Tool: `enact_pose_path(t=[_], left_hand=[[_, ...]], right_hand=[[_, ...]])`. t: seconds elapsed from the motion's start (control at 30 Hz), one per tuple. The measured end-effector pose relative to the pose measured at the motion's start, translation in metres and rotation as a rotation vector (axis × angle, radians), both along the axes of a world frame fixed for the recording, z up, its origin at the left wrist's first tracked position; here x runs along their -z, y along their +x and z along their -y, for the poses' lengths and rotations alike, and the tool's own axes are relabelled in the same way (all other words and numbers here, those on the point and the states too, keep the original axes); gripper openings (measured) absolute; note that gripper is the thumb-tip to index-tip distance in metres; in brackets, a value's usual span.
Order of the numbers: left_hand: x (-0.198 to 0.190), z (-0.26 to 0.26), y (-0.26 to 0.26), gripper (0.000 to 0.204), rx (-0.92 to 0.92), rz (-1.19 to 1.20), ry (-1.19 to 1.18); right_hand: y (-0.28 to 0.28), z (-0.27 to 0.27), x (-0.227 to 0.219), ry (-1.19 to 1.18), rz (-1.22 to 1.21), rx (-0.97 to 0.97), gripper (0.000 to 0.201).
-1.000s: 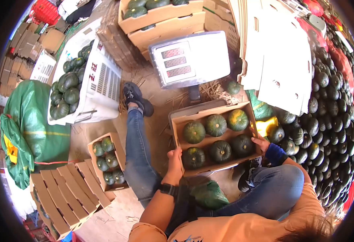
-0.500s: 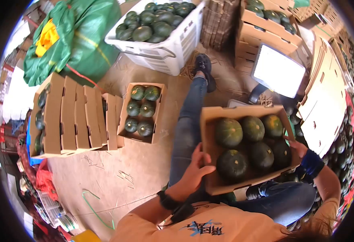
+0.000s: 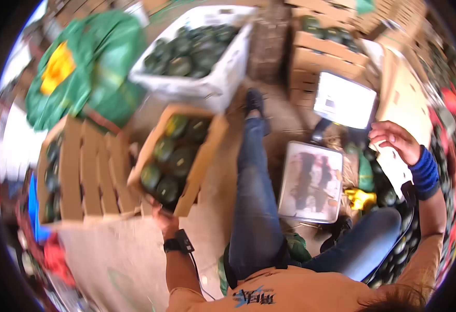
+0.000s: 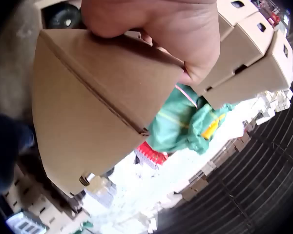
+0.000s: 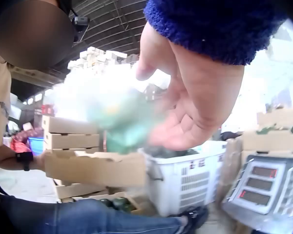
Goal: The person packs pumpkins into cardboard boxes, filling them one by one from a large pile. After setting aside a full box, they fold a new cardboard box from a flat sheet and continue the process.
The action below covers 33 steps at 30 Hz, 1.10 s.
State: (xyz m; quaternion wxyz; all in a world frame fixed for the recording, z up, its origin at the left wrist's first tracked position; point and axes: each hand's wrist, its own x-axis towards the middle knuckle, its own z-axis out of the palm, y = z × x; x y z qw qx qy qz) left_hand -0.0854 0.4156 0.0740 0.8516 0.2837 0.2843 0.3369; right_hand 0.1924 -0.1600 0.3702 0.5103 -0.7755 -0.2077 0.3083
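Note:
A cardboard box (image 3: 196, 161) filled with dark green squashes (image 3: 172, 156) hangs tilted over the floor, left of my outstretched leg. My left hand (image 3: 163, 218) alone grips its near corner from below. In the left wrist view my fingers (image 4: 156, 29) curl over the edge of the box (image 4: 97, 117). My right hand (image 3: 394, 138), in a blue wrist cuff, is up in the air at the right with relaxed fingers and holds nothing. The right wrist view shows its bare palm (image 5: 185, 107) and the carried box (image 5: 95, 168) beyond.
A scale platform (image 3: 311, 182) lies bare by my right knee, its display (image 3: 345, 99) behind it. Closed cartons (image 3: 82, 171) are stacked at left. A white crate (image 3: 207, 88) of squashes, a green sack (image 3: 82, 67) and filled boxes (image 3: 326, 47) stand behind. Loose squashes (image 3: 394, 197) are piled at right.
The box has swung from in front of my lap over to the left. My right hand has let go of it and risen; the left hand now carries it alone.

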Motion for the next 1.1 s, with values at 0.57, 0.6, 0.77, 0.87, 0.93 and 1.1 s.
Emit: enact_pose_path(t=[0.57, 0.6, 0.77, 0.87, 0.93, 1.1], left_hand=[[0.005, 0.019, 0.086, 0.052, 0.177, -0.856, 0.294], [-0.003, 0.023, 0.086, 0.052, 0.174, -0.844, 0.320], [-0.047, 0.070, 0.087, 0.052, 0.245, -0.636, 0.515], [-0.072, 0.144, 0.118, 0.046, 0.313, -0.340, 0.847], [-0.107, 0.198, 0.137, 0.046, 0.548, -0.277, 0.866], [-0.216, 0.300, 0.144, 0.070, 0.836, 0.235, 1.196]], right_hand=[[0.003, 0.192, 0.213, -1.171, 0.545, 0.490, 0.101], [0.009, 0.199, 0.205, -1.097, 0.543, 0.460, 0.100], [-0.005, 0.211, 0.135, -0.673, 1.048, 0.613, 0.078], [-0.060, 0.142, 0.062, -0.561, 1.374, 0.688, 0.070], [-0.097, 0.109, 0.046, -0.422, 1.416, 0.561, 0.060], [-0.181, 0.044, 0.025, -0.265, 1.168, 0.115, 0.062]])
